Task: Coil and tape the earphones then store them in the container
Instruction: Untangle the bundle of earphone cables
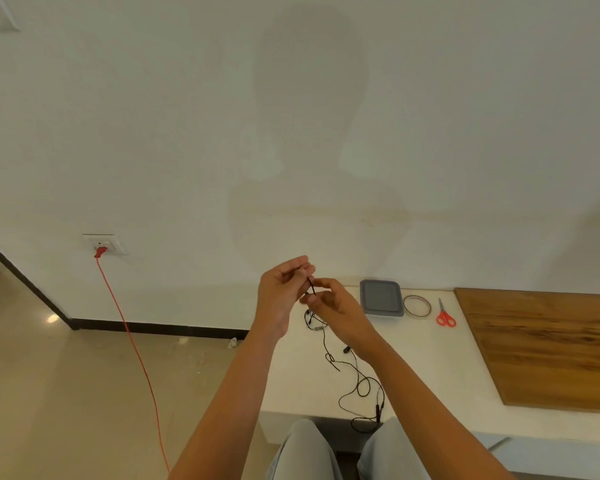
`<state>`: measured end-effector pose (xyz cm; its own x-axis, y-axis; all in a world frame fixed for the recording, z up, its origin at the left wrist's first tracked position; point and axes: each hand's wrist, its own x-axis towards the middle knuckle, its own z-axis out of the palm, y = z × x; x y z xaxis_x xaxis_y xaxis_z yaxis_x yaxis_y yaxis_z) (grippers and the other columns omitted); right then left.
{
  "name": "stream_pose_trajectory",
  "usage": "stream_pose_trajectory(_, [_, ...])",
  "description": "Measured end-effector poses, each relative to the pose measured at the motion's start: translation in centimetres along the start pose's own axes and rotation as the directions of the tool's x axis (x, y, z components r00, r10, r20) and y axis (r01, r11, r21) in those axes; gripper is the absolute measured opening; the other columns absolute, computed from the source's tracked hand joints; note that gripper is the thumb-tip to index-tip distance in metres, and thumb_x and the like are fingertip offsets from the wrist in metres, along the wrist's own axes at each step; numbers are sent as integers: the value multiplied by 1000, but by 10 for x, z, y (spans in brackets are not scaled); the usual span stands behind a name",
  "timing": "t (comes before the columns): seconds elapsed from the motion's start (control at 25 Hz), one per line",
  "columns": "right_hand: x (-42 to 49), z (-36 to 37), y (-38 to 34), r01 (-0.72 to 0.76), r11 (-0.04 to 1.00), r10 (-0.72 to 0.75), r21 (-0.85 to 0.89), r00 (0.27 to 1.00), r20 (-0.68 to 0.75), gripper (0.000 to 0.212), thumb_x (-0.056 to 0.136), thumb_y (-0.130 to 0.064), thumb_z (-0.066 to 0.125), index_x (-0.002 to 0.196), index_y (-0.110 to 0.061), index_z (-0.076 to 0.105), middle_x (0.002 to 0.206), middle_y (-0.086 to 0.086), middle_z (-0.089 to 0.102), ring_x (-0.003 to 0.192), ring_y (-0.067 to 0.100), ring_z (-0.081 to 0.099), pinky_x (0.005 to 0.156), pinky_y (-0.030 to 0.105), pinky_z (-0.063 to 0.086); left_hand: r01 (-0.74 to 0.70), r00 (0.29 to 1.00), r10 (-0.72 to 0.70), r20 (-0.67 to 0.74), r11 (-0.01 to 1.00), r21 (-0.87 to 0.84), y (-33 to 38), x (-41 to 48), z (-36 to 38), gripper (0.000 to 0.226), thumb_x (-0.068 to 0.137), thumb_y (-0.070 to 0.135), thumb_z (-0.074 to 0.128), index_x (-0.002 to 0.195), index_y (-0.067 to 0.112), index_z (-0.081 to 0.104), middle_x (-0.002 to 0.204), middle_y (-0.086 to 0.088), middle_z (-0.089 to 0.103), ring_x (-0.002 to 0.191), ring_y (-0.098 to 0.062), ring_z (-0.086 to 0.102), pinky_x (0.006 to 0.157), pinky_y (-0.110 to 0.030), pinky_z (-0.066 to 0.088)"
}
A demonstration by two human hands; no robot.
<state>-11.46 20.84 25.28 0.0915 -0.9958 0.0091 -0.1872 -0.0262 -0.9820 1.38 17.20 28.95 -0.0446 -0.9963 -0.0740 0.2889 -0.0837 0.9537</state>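
Earphones (329,357): one set, thin black cord, uncoiled. The upper end is held in the air over the far left part of the table; the rest hangs down and trails in loose loops and kinks across the tabletop toward the near edge, where the last loop droops over it. A small black earbud (346,349) lies on the table just beside the right wrist. A short grey piece sits on the cord near the top, and a slim black inline control (378,411) near the table's front edge.

Left hand (284,289): raised, fingers curled, pinching the cord's end.

Right hand (333,303): just beside the left, thumb and fingertips pinching the same short stretch of cord.

Table (430,368): white, smooth, matt, with a square edge.

Container (381,297): grey plastic, square with rounded corners, lid on, at the back of the table by the wall.

Tape roll (405,305): a thin flat ring, just right of the container.

Scissors (442,311): red plastic handles, closed, right of the tape.

Board (551,341): brown wood, grained, flat on the table's right part.

Wall socket (110,245): white, with a red plug (100,252) whose red lead runs down to the polished beige floor (66,393).

Pale trousers (302,452): two knees at the bottom edge.
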Motion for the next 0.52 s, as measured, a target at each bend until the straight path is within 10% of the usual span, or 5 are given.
stream_pose_trajectory(0.12, [4,-7,-4,26,998,-21,56,996,-86,16,97,-20,50,98,-13,65,70,-5,66,64,16,64,75,42,53,-97,994,105,6,889,447,4,-1,-14,20,85,8,68,104,11,74,93,-4,75,85,-13,70,84,-24,56])
stream_pose_trajectory(0.28, [1,-23,4,28,992,-50,-121,982,-180,16,94,-19,56,83,-21,68,68,-11,64,62,-1,58,60,23,52,-220,975,83,204,343,913,0,-6,-28,14,87,29,68,91,18,75,106,-2,57,98,-13,52,76,-19,37])
stream_pose_trajectory(0.4, [2,-27,6,23,994,-48,-106,969,-243,14,91,-22,60,80,-25,68,77,2,68,67,6,58,59,22,51,-132,965,-114,234,561,818,0,-11,-24,17,94,22,58,87,10,68,127,4,50,106,-11,51,87,-23,38])
stream_pose_trajectory(0.52, [3,-35,8,10,997,-27,-82,977,-211,12,90,-23,62,81,-21,68,75,4,66,67,8,57,60,24,52,190,917,-285,278,927,324,7,-15,-14,23,99,7,44,79,10,54,103,-7,68,63,-5,56,60,-16,46])
